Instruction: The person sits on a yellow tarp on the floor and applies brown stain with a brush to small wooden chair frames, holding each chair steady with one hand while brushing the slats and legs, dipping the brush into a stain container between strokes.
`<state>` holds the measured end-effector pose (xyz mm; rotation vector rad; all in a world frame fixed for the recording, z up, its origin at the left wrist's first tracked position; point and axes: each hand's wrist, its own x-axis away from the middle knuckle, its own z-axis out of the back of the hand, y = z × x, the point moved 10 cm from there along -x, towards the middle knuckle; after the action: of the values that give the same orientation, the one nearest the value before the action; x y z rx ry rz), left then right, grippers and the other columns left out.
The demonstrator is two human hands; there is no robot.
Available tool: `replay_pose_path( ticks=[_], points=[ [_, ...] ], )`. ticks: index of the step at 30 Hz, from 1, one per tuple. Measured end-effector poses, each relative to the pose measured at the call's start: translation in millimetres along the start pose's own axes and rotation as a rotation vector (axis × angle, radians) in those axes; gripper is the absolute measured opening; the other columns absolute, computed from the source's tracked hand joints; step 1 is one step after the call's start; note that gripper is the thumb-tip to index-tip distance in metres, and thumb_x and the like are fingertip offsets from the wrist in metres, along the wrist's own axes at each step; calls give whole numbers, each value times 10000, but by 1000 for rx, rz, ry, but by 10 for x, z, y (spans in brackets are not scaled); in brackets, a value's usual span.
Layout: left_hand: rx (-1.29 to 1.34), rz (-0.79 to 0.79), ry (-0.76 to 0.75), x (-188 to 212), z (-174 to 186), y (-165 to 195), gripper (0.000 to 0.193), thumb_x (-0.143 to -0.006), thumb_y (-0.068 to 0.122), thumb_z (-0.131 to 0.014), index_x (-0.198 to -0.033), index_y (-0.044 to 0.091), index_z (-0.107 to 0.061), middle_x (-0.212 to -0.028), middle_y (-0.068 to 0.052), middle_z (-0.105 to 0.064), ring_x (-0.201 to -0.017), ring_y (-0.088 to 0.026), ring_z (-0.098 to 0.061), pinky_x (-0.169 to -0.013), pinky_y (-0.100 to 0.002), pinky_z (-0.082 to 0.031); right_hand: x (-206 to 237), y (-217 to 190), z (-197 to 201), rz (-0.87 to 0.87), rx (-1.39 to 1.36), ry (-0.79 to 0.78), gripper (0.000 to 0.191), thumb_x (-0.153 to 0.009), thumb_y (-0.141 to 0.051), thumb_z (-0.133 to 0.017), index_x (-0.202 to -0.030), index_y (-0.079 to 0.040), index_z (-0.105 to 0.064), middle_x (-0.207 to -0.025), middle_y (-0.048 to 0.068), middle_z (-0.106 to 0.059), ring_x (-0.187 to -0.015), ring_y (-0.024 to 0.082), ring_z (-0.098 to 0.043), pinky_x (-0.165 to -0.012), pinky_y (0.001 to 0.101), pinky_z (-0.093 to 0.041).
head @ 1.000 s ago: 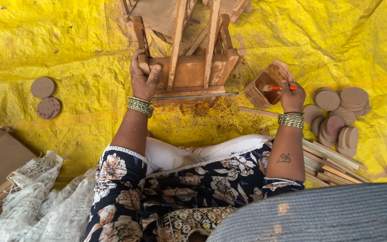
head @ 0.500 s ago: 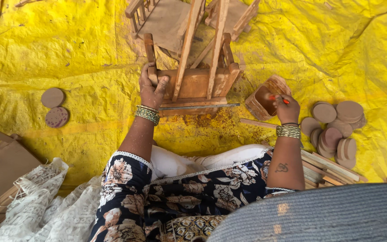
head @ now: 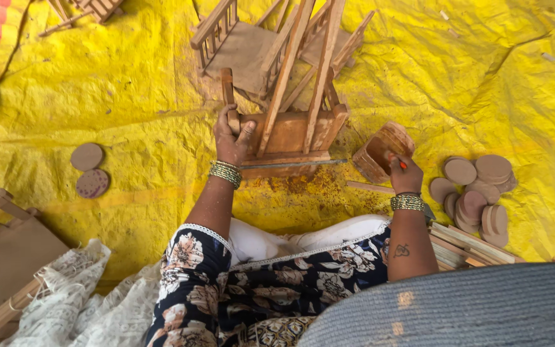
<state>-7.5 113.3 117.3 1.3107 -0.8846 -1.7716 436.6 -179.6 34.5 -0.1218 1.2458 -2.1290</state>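
Near the middle of the yellow tarp (head: pixel 130 115), the left hand (head: pixel 231 138) still grips the wooden frame (head: pixel 287 132) while the right hand (head: pixel 405 178), pinching a red-tipped tool (head: pixel 402 164), has dipped into the small wooden pot (head: pixel 380 153).

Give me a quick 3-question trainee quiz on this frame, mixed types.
1. True or false: the left hand grips the wooden frame.
2. The right hand reaches into: A) wooden container B) pile of wooden discs C) lace cloth.
3. What colour is the sheet under everything?

Key: 1 true; 2 A; 3 yellow.
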Motion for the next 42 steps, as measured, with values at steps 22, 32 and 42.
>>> replay_pose_path(
  ticks=[22,32,42],
  points=[
    [-11,2,-3,249,512,141,602,-871,287,-821,-1375,123,-537,-1209,-212,-619,-1100,-374,-602,-955,-477,-483,2208,-3131,130,1096,-27,213,332,-1016,-48,-624,-1338,8,-567,-1080,149,-676,-933,288,-670,-806,421,-563],
    [95,24,-152,261,551,160,619,-908,149,-776,-1436,125,-454,-1238,-205,-619,-1109,-323,-636,-937,-417,-518,2067,-4651,588,1266,327,288,346,-981,-82,-701,-1312,-3,-639,-959,153,-682,-767,297,-656,-682,411,-532],
    [41,82,-235,264,592,159,676,-903,147,-771,-1472,144,-406,-1286,-233,-613,-1175,-355,-625,-955,-444,-519,1824,-5343,726,1329,461,372,369,-1063,-96,-719,-1394,7,-590,-1039,157,-680,-833,313,-671,-715,423,-531]
  ],
)
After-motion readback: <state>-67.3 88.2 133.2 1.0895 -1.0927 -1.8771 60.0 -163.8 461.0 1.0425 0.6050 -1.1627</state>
